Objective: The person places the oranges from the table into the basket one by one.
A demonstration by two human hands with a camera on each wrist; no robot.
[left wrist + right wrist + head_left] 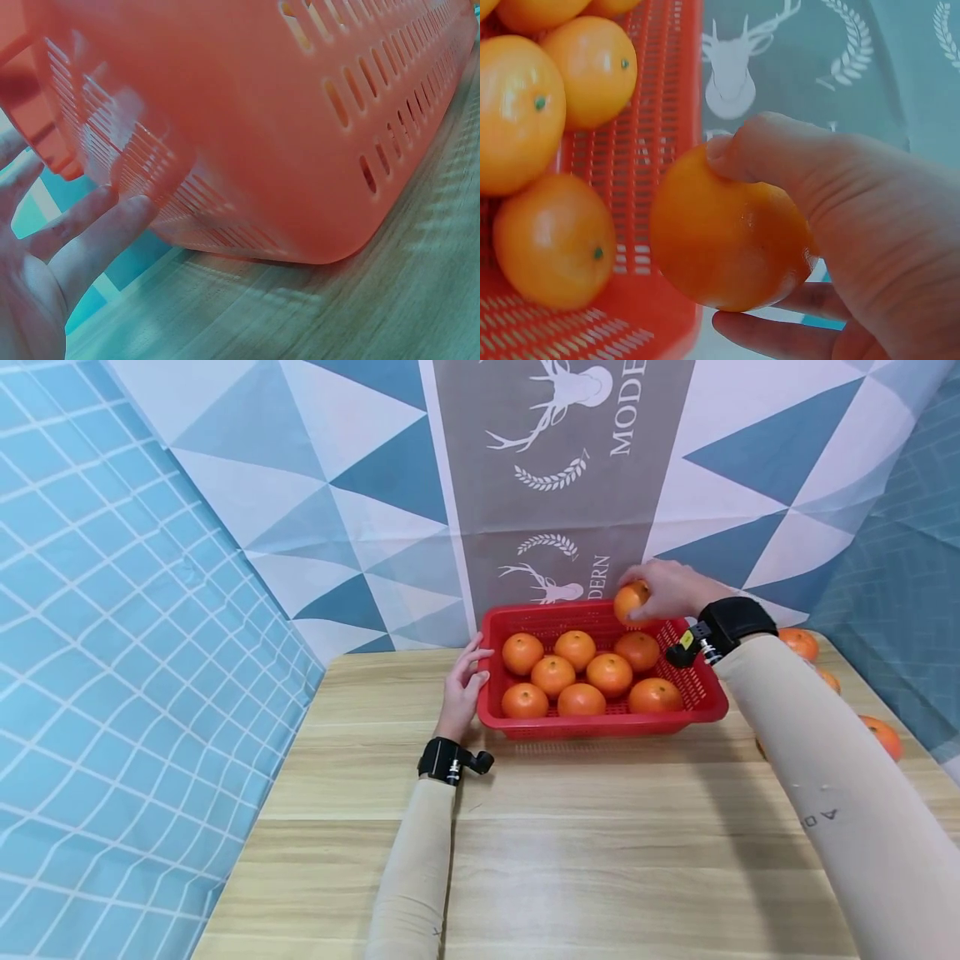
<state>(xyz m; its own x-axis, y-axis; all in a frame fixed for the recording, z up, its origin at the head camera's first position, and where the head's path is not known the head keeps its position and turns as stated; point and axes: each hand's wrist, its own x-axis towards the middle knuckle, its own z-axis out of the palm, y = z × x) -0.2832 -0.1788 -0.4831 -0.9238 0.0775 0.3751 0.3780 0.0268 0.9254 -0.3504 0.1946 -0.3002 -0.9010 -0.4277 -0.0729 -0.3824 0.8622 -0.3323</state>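
A red slotted plastic basket point(600, 724) stands on the table with several oranges point(552, 677) spread over its bottom. Above its back right part, my right hand point(663, 589) grips another orange point(731, 232) between thumb and fingers; in the right wrist view this orange hangs over the basket's edge. My left hand point(462, 687) is at the basket's left end, fingers fairly straight against the rim. In the left wrist view the fingertips point(135, 214) touch the slotted end wall of the basket.
More oranges point(798, 644) lie on the table at the right, partly hidden behind my right forearm. A patterned cloth point(375, 527) with deer prints hangs right behind the basket. The wood-grain table point(562, 843) reaches toward me in front of it.
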